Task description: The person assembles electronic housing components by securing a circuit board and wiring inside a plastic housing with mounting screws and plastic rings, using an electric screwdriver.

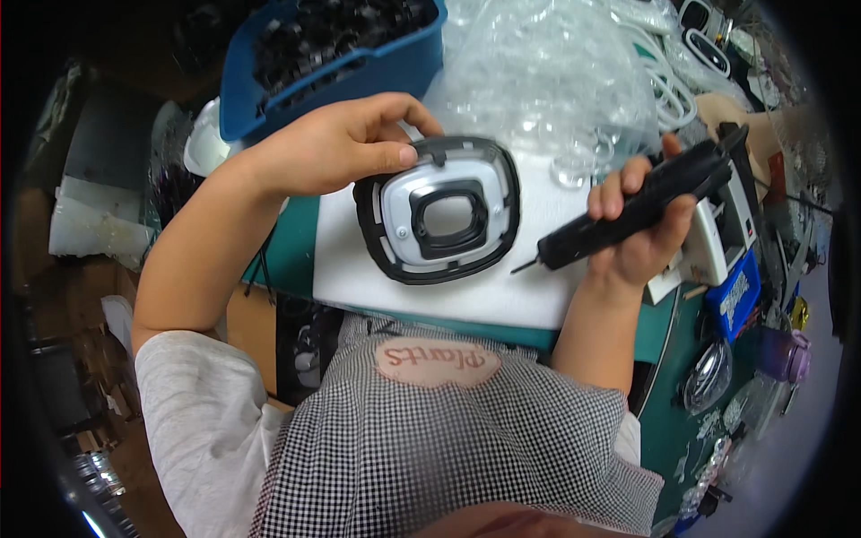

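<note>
A rounded square part (439,211) with a black outer rim, a silver inner plate and a black frame around a middle opening lies on a white foam pad (529,278). My left hand (345,143) holds its upper left edge, thumb on the rim. My right hand (641,229) grips a black electric screwdriver (641,202) to the right of the part. The tool's bit points down-left, its tip just off the part's right edge above the pad.
A blue bin (332,85) of black parts stands at the back left. Clear plastic bags (547,72) pile up behind the pad. White cables (668,81) lie at the back right. A small blue box (735,300) and a purple cup (789,354) crowd the right side of the green table (291,247).
</note>
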A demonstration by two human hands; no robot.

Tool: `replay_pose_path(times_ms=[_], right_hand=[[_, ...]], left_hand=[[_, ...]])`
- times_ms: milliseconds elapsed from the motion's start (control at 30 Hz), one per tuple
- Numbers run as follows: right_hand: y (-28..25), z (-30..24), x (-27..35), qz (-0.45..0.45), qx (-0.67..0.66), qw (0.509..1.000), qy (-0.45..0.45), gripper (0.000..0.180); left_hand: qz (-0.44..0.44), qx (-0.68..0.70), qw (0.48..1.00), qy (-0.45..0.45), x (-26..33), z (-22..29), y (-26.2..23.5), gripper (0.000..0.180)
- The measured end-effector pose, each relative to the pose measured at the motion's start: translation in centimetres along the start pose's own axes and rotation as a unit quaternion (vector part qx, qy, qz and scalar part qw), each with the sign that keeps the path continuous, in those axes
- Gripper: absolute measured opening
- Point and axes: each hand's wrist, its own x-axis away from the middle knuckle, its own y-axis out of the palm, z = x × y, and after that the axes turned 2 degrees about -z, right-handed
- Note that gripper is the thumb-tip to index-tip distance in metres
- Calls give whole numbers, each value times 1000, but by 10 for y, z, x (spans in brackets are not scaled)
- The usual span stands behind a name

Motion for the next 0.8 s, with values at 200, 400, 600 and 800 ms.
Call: replay_pose_path(times_ms=[200,400,600,800], right_hand=[[-13,-2,-6,-90,-120,989,20,71],[-16,-12,-1,-90,-112,990,2,75],[-17,-25,-2,-153,-164,974,-23,79],[-22,-28,-6,-167,-178,969,-30,79]], left_hand=[[115,9,993,-19,-25,-57,57,22],[278,-370,871,165,-34,-60,87,14],[249,-379,848,273,-70,-14,106,19],[210,-449,857,142,-132,5,128,40]])
